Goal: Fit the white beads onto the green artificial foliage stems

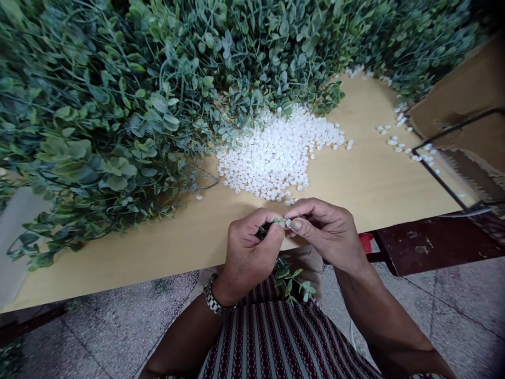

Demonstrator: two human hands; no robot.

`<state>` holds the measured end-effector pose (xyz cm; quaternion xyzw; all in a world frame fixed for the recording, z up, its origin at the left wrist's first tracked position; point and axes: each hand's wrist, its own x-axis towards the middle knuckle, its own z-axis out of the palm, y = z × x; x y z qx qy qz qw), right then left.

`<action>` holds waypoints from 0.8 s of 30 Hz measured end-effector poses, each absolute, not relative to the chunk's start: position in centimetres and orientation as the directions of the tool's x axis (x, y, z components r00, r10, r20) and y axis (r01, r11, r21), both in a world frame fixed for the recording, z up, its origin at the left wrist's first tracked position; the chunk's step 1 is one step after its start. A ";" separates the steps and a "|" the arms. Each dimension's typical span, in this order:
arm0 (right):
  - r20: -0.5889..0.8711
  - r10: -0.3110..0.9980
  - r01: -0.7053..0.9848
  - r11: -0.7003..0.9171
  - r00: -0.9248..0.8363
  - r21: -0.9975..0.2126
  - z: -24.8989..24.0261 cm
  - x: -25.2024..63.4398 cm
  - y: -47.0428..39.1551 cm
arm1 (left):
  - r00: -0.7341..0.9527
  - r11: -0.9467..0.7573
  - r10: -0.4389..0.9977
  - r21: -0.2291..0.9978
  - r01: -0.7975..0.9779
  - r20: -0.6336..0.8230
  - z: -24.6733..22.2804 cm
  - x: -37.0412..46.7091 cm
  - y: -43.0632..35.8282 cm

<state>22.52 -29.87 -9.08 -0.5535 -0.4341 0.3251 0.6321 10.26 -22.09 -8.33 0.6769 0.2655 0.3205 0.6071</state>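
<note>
And here we are, my 2 hands meeting right over the near edge of the table [165,252], fingertips almost touching! My left hand [254,250] has the green sprig [280,220] pinched between thumb and index finger, its stem tip poking out toward the right. My right hand [329,231] comes in from the other side, thumb and index finger closed on a small white piece [288,223], right at that tip. Whether the stem sits inside the piece, I cannot tell; my fingertips cover too much.

Below my grip, leaves [290,281] dangle in front of my striped clothing [268,342]. Back at my left wrist, there's the metal watch [213,297].

Just beyond my fingertips, what a spread: a big pile of white pieces [272,152] on the tabletop! Past it and sweeping far out to the left of my grip, a thick mass of green foliage [118,105], some of it draping onto the pile's edge. Over to the right, well apart from my hands, loose white pieces [394,142] lie scattered near a black metal frame [437,176] and torn brown cardboard [465,100]. Lower on that side, a dark red surface [442,242] shows above the speckled floor [453,300].
</note>
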 end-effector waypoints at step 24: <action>0.097 0.947 -0.043 0.116 0.307 -0.992 -9.1 23.7 -29.5 | 0.736 -0.053 0.675 0.998 -0.024 0.054 -8.7 9.8 -21.7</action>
